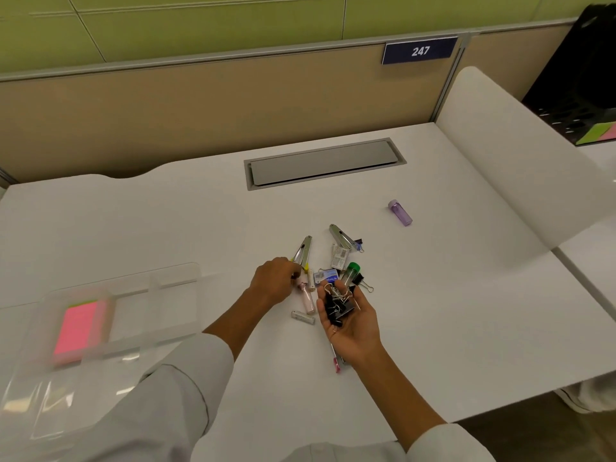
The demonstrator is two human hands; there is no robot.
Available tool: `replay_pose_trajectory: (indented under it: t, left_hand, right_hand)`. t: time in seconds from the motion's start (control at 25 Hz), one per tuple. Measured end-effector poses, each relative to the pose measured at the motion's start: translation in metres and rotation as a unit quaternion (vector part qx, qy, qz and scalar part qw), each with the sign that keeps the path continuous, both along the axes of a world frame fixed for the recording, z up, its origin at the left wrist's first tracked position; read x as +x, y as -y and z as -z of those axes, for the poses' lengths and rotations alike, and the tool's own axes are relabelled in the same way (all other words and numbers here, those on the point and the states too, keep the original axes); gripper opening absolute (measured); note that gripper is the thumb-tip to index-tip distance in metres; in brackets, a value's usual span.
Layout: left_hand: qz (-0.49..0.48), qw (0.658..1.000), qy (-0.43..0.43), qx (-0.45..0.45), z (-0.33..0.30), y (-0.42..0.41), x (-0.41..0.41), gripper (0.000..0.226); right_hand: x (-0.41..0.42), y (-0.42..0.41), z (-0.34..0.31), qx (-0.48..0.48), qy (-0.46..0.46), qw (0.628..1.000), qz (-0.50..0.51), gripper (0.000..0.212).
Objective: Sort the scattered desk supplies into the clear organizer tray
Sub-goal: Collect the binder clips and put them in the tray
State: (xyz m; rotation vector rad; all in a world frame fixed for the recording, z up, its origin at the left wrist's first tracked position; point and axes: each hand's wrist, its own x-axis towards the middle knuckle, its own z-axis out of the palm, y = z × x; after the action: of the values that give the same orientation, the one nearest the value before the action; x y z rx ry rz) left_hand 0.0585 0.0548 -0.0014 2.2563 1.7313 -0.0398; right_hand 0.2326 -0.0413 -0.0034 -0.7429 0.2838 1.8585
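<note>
On the desk, two staple removers, one purple tube.

The desk looked smooth and matt white, with a brushed grey metal-looking cable flap set into it far centre. The organizer tray at the near left was clear glossy plastic, holding matt pink paper notes. The two staplers showed shiny metal. The purple tube at the right was translucent plastic. The binder clips were black with bright wire handles. The sleeves were pale matt cloth.
</note>
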Motion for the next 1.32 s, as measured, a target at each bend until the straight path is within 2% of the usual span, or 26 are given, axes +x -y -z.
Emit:
replay_pose_trajectory:
  t: [0.2, 0.56, 0.68, 0.8, 0.92, 1.08, 1.2, 1.28, 1.32]
  left_hand:
    - [-0.082, 0.995, 0.053, -0.001, 0.005, 0.009, -0.006, 0.012]
    - [-0.129, 0.990, 0.047, -0.031, 0.005, 0.025, -0.001, 0.013]
    - [-0.169, 0.979, 0.110, -0.032, -0.004, 0.029, 0.000, 0.005]
    - [-0.134, 0.974, 0.181, 0.007, -0.021, 0.029, 0.010, 0.006]
    - [-0.044, 0.968, 0.245, 0.028, -0.042, 0.039, 0.039, 0.023]
    - [0.065, 0.973, 0.221, 0.026, -0.046, 0.052, 0.073, 0.044]
    - [0.035, 0.962, 0.264, 0.053, -0.044, 0.043, 0.074, 0.047]
    - [-0.028, 0.951, 0.301, 0.057, -0.041, 0.027, 0.068, 0.034]
    - [-0.052, 0.953, 0.293, 0.051, -0.039, 0.018, 0.064, 0.026]
  right_hand:
    - [-0.001, 0.000, 0.004, 0.004, 0.006, 1.000, -0.014, 0.049]
    - [0.011, 0.006, 0.008, 0.005, 0.015, 1.000, -0.010, 0.052]
    - [0.017, 0.008, 0.010, 0.007, 0.002, 1.000, -0.004, 0.061]
    - [0.021, 0.009, 0.008, 0.004, -0.004, 1.000, 0.002, 0.062]
    - [0.020, 0.006, 0.001, -0.001, 0.012, 1.000, 0.012, 0.055]
    - [0.021, 0.000, -0.007, 0.010, 0.069, 0.998, 0.000, 0.043]
    - [0.025, -0.001, -0.008, 0.000, 0.039, 0.999, 0.028, 0.035]
    - [0.031, 0.000, -0.005, 0.000, 0.014, 0.999, 0.050, 0.034]
    - [0.035, 0.001, -0.004, 0.000, 0.011, 0.998, 0.059, 0.034]
